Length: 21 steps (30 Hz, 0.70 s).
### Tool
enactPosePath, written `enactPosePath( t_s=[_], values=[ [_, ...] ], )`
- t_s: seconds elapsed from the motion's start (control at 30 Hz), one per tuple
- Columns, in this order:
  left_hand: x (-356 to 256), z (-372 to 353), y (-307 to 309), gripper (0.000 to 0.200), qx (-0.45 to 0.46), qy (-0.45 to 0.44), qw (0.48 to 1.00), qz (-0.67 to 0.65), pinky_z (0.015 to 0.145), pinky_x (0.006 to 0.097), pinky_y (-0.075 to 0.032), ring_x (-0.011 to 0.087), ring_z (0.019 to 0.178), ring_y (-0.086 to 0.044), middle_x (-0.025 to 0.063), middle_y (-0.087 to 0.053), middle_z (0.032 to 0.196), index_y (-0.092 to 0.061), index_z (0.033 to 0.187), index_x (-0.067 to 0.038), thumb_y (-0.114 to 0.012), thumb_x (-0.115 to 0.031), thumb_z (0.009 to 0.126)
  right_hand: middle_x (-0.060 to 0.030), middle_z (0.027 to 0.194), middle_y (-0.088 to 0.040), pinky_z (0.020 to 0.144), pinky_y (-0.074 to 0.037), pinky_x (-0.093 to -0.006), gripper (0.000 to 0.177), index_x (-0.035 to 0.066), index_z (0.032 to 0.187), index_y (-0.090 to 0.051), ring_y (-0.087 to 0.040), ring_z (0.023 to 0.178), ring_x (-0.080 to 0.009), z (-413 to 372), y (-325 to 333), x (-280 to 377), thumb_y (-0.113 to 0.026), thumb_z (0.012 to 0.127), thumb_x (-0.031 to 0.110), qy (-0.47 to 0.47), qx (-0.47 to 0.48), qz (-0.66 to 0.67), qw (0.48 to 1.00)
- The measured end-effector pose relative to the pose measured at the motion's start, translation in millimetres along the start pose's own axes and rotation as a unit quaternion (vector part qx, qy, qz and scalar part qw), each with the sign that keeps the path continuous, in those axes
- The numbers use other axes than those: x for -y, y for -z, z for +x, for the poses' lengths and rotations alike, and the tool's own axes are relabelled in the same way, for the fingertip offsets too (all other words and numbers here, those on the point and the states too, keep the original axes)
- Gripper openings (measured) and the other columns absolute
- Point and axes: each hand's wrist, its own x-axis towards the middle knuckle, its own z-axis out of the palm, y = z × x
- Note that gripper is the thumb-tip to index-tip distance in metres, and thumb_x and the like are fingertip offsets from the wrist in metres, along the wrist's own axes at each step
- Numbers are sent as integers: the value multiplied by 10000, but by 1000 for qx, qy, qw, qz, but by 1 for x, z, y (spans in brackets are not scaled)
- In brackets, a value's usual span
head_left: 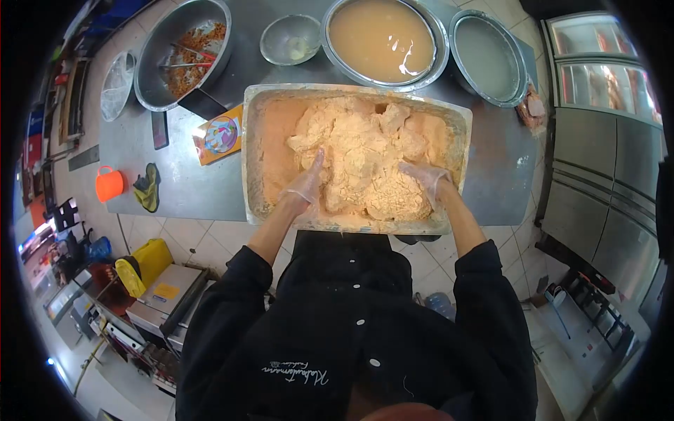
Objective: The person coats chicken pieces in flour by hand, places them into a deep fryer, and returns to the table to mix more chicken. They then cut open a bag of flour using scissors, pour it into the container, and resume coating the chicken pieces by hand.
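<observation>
A rectangular metal tray [358,90] holds pale orange flour [274,133] and several lumpy flour-coated pieces [351,144], which I cannot name further. Both my hands wear clear plastic gloves. On the near left side of the pile, my left hand [307,184] has its thumb stretched up along the pieces and its fingers sunk beneath them. Opposite it, my right hand [430,178] cups a large coated piece [397,198] by the tray's right wall, thumb pointing inward. The other fingers of both hands are mostly hidden by flour.
Behind the tray stand a basin of orange-brown liquid [382,35], a basin of cloudy liquid [488,59] and a small bowl [290,40]. Left lie a bowl with reddish mix and tongs [184,59], a phone [160,130], an orange packet [220,135] and an orange cup [110,184].
</observation>
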Motion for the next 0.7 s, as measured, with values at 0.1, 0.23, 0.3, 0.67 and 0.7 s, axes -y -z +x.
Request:
enactPosePath(
  t_s=[0.1, 0.23, 0.3, 0.67, 0.7],
  values=[
    [0, 9, -2, 957, 66, 33, 992, -105, 1178, 380, -237, 273, 1425, -314, 180, -291, 1570, -240, 1527, 18, -511, -668, 918, -266, 1351, -555, 1035, -433, -456, 816, -25, 1297, -585, -531, 1263, -391, -18, -5, 46, -700, 797, 609, -26, 35, -118, 992],
    [-15, -11, -23, 817, 41, -12, 993, -109, 1148, 363, -303, 253, 1377, -389, 149, -382, 1526, -322, 1502, 3, -574, -541, 948, -244, 1191, -650, 894, -505, -410, 724, -45, 1093, -688, -631, 1094, -318, -31, -11, 85, -786, 729, 573, 34, 161, -250, 954],
    [-3, 0, -16, 745, 53, -18, 988, -141, 1089, 379, -388, 248, 1299, -480, 143, -466, 1454, -365, 1474, -2, -575, -498, 959, -208, 1079, -666, 834, -507, -402, 684, -50, 993, -689, -630, 988, -283, -15, -18, 78, -802, 715, 564, 45, 142, -265, 953],
    [-2, -25, -18, 512, -9, -12, 962, -272, 912, 361, -535, 244, 1107, -619, 143, -634, 1218, -474, 1354, 36, -578, -298, 980, -147, 723, -570, 622, -477, -408, 471, -82, 815, -582, -539, 663, -225, -35, -26, 81, -693, 733, 369, 206, 9, -295, 933],
    [-2, -29, -22, 513, -54, -35, 960, -273, 924, 362, -522, 241, 1089, -619, 141, -630, 1210, -475, 1347, 40, -583, -298, 976, -138, 719, -577, 638, -483, -401, 482, -81, 851, -593, -555, 667, -227, -39, -26, 85, -686, 739, 379, 203, -5, -336, 920]
  ],
)
